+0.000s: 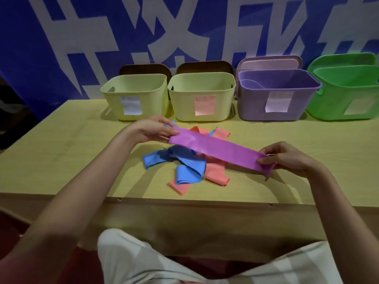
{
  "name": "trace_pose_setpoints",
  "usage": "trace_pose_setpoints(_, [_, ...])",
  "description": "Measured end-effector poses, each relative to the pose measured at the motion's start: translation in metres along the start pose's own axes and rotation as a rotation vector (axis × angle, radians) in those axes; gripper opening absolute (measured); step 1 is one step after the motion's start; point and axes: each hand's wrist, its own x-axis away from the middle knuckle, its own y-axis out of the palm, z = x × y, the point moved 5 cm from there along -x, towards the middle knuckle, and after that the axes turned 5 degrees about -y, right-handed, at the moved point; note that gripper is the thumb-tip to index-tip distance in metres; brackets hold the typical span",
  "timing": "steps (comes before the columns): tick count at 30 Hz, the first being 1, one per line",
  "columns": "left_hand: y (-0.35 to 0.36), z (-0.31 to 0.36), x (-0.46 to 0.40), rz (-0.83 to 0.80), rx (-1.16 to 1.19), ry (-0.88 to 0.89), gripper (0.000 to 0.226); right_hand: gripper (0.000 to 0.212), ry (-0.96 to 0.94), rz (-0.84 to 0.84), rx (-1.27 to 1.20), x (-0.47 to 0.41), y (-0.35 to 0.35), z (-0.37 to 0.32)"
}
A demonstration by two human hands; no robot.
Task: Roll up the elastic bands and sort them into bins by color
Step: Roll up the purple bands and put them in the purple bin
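Your left hand (152, 131) pinches one end of the purple band (220, 150), thumb on top, fingers under. Your right hand (287, 157) grips the other end, fingers closed on it. The hands are well apart, and the band is stretched flat between them, lifted off the counter (61, 156), running from upper left down to lower right. It is unrolled.

Under the band sits a loose pile on the counter: blue bands (184, 167) and pink bands (217, 175), overlapping and crumpled, none rolled. More pink pokes out behind the purple band, near the bins.

Four bins stand in a row at the counter's far edge: left yellow bin (135, 97), second yellow bin (203, 97), purple bin (276, 95), green bin (348, 93). Each has a paper label on its front; the text is too blurry to read. The second yellow bin's label looks pinkish. Lids lean behind the bins against a blue and white wall banner (61, 37).
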Motion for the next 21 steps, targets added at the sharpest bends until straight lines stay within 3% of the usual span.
trace_pose_setpoints(5, [0.017,0.047,-0.029,0.408,-0.002,0.271,0.024,0.015,0.023,0.004,-0.085,0.015,-0.005,0.005])
trace_pose_setpoints(9, [0.056,0.091,-0.058,0.548,-0.150,0.461,0.028,0.014,0.075,0.098,-0.126,0.027,-0.012,0.012])
trace_pose_setpoints(12, [0.091,0.125,-0.074,0.596,-0.352,0.550,0.015,0.028,0.111,0.195,-0.157,0.034,-0.017,0.015])
trace_pose_setpoints(16, [0.129,0.145,-0.101,0.553,-0.538,0.581,0.019,0.051,0.100,0.235,-0.096,0.039,-0.016,0.013])
trace_pose_setpoints(21, [0.163,0.141,-0.128,0.513,-0.650,0.561,0.017,0.044,0.107,0.326,-0.102,0.036,-0.005,0.012])
